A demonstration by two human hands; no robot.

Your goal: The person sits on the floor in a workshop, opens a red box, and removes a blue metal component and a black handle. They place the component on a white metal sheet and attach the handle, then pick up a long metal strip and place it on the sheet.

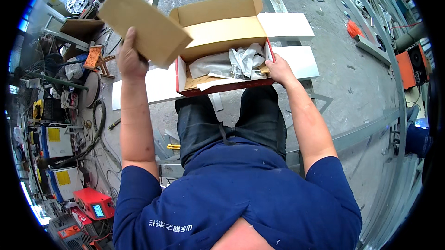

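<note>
Slanting lengthwise toward the red box [222, 88], the cardboard piece [144, 24] is clamped in the left hand [132, 59], the right hand [281, 69] gripping the box's right end.

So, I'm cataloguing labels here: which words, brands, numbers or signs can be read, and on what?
Blue shirt: white characters on the chest; I won't copy them.
Screen on the red machine: too small to read.
Yellow labels on white machines: too small to read.
Brown carton: no writing visible.
Red box: any print is too small.
</note>
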